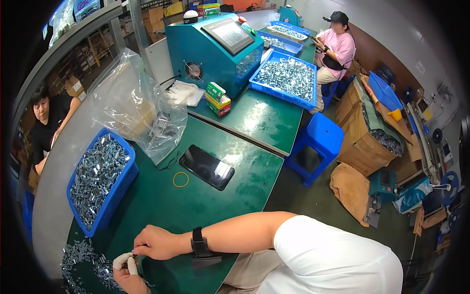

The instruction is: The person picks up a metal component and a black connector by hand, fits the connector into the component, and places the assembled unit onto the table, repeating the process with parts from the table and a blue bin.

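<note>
Low at the left, my left hand [129,277] and my right hand [160,243] meet with their fingertips pinched together. White coverings wrap some fingers of the left hand. Whatever sits between the fingertips is too small and hidden to name. Around and beside the left hand, small shiny metal pieces [78,252] lie loose on the green tabletop [161,208]. Just beyond stands a blue basket [116,196], heaped with similar metal pieces. A black strap with a small device [200,246] circles my right wrist.
A phone [206,166] and a yellow rubber band [188,182] lie on the table. Past them are a clear plastic bag [125,105], small boxes [218,99], a teal machine [188,51] and a blue tray [281,97] of parts. A blue stool [323,132] stands right. Two people [339,49] sit nearby.
</note>
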